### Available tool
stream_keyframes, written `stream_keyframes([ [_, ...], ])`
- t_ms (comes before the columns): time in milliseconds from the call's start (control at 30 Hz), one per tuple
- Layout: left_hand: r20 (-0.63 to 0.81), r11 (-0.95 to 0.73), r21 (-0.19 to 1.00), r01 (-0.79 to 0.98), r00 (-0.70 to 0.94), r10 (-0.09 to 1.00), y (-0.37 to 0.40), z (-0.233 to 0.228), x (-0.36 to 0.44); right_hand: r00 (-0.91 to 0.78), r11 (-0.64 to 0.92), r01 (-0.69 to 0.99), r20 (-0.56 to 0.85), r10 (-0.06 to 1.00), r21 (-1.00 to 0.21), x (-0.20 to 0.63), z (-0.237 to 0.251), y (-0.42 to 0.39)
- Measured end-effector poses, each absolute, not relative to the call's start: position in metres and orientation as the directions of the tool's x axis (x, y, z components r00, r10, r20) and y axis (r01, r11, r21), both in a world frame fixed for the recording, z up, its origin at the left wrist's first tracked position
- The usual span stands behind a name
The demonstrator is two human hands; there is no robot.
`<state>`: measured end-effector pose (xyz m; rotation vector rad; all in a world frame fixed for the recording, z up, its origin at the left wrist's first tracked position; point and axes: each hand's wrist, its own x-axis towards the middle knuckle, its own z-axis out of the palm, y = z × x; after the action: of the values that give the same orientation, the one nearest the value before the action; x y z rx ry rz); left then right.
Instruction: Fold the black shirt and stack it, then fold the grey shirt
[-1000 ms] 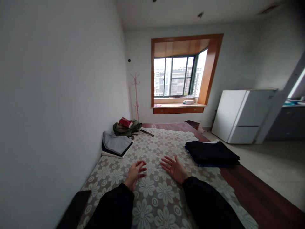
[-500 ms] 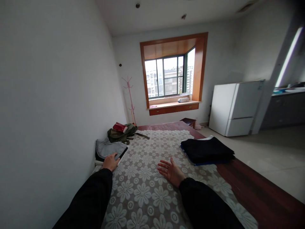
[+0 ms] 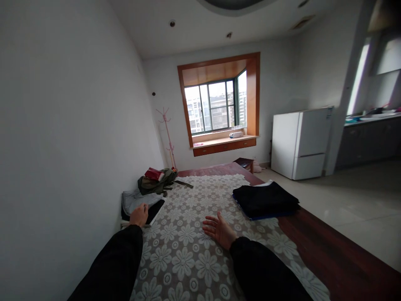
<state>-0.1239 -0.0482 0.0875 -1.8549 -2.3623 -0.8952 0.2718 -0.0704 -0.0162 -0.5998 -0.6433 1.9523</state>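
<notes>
The left hand (image 3: 138, 215) has moved onto the folded grey garment (image 3: 138, 200), grip closing on its edge; the right hand (image 3: 217, 229) stays spread on the bed (image 3: 194, 251)

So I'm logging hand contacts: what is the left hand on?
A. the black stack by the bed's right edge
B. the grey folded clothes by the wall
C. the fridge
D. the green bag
B: the left hand rests on the grey folded clothes beside the wall, while the right hand hovers open above the floral cover.
</notes>
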Motion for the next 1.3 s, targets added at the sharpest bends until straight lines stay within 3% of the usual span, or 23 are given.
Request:
stream_keyframes([
  [200,0.444,-0.06,0.685,0.726,-0.351,0.824,-0.043,0.158,-0.099,-0.445,-0.381,-0.588,-0.108,0.889,-0.713,0.269,-0.013,-0.073],
  [333,0.396,-0.216,0.875,0.434,-0.383,0.835,-0.036,0.186,-0.069,-0.451,-0.338,-0.561,-0.063,0.89,-0.755,0.264,-0.014,-0.078],
  [467,0.242,-0.206,0.969,0.138,-0.341,0.909,-0.045,0.163,-0.03,-0.4,-0.29,-0.57,-0.048,0.915,-0.769,0.27,-0.017,-0.08],
  [567,0.126,-0.116,0.992,0.052,-0.285,0.95,-0.066,0.119,-0.007,-0.289,-0.26,-0.55,-0.111,0.951,-0.794,0.287,-0.015,-0.071],
  [733,-0.002,0.038,0.989,0.143,-0.244,0.97,-0.106,0.05,-0.002,0.072,-0.027,-0.461,-0.068,0.995,-0.887,0.311,-0.011,-0.049],
  [800,-0.016,0.073,0.966,0.248,-0.225,0.974,-0.117,0.036,-0.009,0.112,-0.013,-0.436,-0.069,0.991,-0.9,0.313,-0.01,-0.047],
  [900,0.037,0.041,0.914,0.403,-0.182,0.983,-0.129,0.038,-0.012,0.019,-0.045,-0.474,-0.062,0.998,-0.879,0.312,-0.002,-0.054],
  [1033,0.283,-0.255,0.749,0.611,0.052,0.958,-0.14,0.064,0.018,-0.231,-0.166,-0.622,-0.024,0.973,-0.765,0.307,0.02,-0.075],
  [1133,0.235,-0.338,0.783,0.523,0.256,0.938,-0.142,0.078,0.062,-0.28,-0.182,-0.681,0.022,0.96,-0.709,0.299,0.03,-0.088],
  [1300,0.218,-0.274,0.823,0.498,0.168,0.961,-0.133,0.072,0.107,-0.239,-0.123,-0.654,0.049,0.97,-0.746,0.285,0.029,-0.098],
])
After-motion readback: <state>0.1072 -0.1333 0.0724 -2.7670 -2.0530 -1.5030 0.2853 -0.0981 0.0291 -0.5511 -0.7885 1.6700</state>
